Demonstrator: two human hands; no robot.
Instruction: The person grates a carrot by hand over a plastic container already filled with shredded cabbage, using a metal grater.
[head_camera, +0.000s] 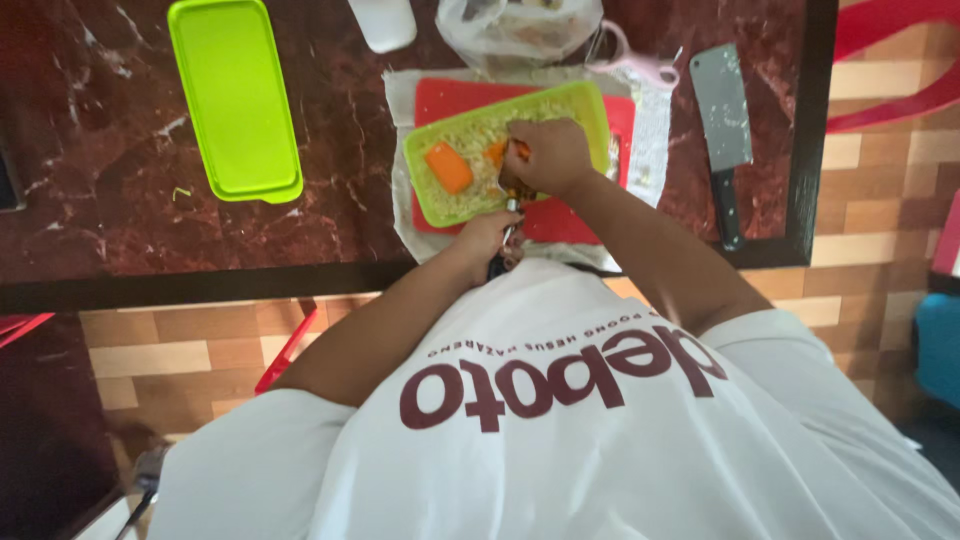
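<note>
- Dark reddish marble-patterned tabletop (120, 200), spread under and beyond both hands, black edge nearest the body.
- Green rectangular lid (234, 98), flat on the tabletop, well apart from the grip, off to the left hand's side.
- Red cutting board (565, 218) on a pale cloth (402, 215), directly beneath the grip.
- Green rectangular container (425, 200) tilted across the board, filled with pale shredded strands (470, 140); right hand right over its near corner.
- Clear plastic bag (515, 35), just past the container, farther from the body than the grip.
- Cleaver (724, 120) with grey blade and dark handle, flat on the tabletop, apart from the grip on the right hand's side.
- Pink-handled scissors (640, 62), between bag and cleaver, beyond the right hand.
- White cup-like vessel (384, 22), at the far edge, only partly in view.
- Right hand (550, 158), curled closed on a carrot piece (520, 150), orange showing at the fingertips above the shreds.
- Left hand (485, 238), just below the right, fingers wrapped around a peeler or grater (511, 215) with a dark handle; exact kind too small to tell.
- Orange carrot chunk (448, 167), loose on the shreds, just beside the right hand's grip toward the lid.
</note>
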